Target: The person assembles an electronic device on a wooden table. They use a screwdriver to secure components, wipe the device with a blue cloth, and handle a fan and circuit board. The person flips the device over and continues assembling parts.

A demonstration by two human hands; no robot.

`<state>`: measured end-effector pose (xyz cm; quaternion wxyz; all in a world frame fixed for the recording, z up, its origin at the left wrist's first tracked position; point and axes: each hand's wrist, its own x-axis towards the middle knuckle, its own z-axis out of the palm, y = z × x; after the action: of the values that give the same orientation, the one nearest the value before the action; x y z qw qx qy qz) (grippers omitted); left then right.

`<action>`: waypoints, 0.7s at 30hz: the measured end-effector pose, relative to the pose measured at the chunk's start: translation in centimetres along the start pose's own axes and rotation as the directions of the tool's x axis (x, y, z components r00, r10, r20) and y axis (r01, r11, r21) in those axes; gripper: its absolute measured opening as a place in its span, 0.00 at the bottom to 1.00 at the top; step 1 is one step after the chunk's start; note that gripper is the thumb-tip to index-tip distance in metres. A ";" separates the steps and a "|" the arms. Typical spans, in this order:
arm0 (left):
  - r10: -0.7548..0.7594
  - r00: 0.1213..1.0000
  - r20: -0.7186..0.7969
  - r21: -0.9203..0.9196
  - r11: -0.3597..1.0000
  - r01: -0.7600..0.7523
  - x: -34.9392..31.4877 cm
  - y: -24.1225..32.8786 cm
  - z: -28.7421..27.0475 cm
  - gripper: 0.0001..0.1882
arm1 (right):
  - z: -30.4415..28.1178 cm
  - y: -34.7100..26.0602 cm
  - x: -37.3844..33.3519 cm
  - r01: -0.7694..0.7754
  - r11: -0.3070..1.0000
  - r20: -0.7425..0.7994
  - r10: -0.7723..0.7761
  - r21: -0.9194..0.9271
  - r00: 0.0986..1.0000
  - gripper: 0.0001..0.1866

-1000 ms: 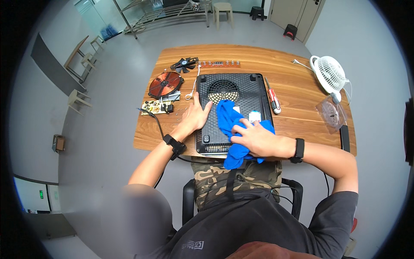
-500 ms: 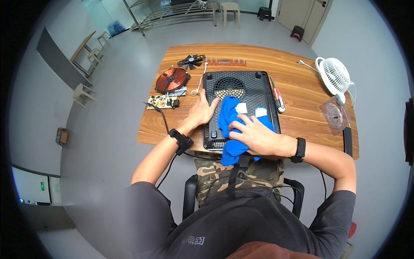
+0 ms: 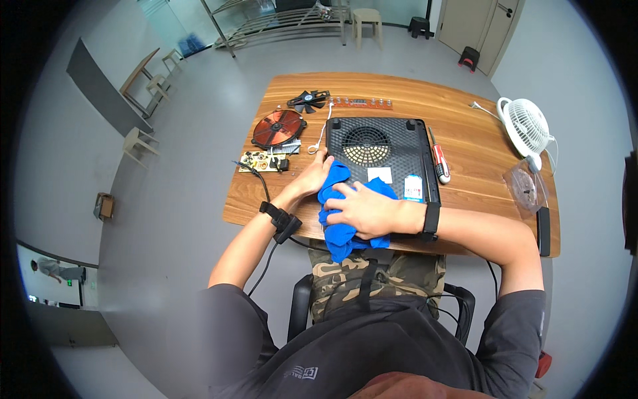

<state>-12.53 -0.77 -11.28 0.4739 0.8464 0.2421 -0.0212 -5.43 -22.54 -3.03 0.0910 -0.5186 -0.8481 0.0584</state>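
A black plastic appliance housing [image 3: 412, 156] lies on the wooden table right in front of me. Its round vent grille [image 3: 365, 146] faces up. My right hand [image 3: 364, 209] presses a crumpled blue cloth [image 3: 339, 236] against the near left part of the housing, fingers bent into the fabric. Part of the cloth hangs over the near edge. At the housing's left edge, my left hand [image 3: 312, 178] grips it, with the thumb side close to the cloth. Two labels show on the surface, a white one [image 3: 379, 175] and a blue-and-white one [image 3: 413, 188].
Left of the housing lie a copper coil disc [image 3: 278, 128], a circuit board [image 3: 262, 161] and a black fan [image 3: 310, 101]. A narrow board strip [image 3: 362, 103] sits behind. To the right are a red-handled screwdriver [image 3: 440, 163], a white fan [image 3: 525, 126] and a clear plastic container [image 3: 526, 188].
My right hand has dragged the cloth left toward the housing's near left corner. The grille and the right label are now less covered. The whole view has shifted slightly.
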 end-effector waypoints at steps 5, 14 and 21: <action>0.047 0.999 -0.018 0.064 0.997 -0.046 -0.6 -0.3 -0.1 0.36 | -0.9 2.5 -0.3 -0.022 0.997 -0.018 0.024 0.078 1.000 0.30; 0.030 0.999 -0.022 0.075 0.997 -0.029 -0.7 0.5 0.0 0.35 | -4.2 10.6 -3.7 -0.355 0.907 0.042 0.374 -0.227 0.927 0.31; 0.028 0.999 -0.030 -0.002 1.000 -0.028 0.1 -0.1 0.7 0.32 | -5.2 10.2 -3.1 -0.422 0.898 0.017 0.427 -0.122 0.904 0.30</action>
<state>-12.30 -1.25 -11.77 0.4714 0.8494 0.2374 -0.0018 5.91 -20.66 -0.19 0.0274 -0.6941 -0.7183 0.0389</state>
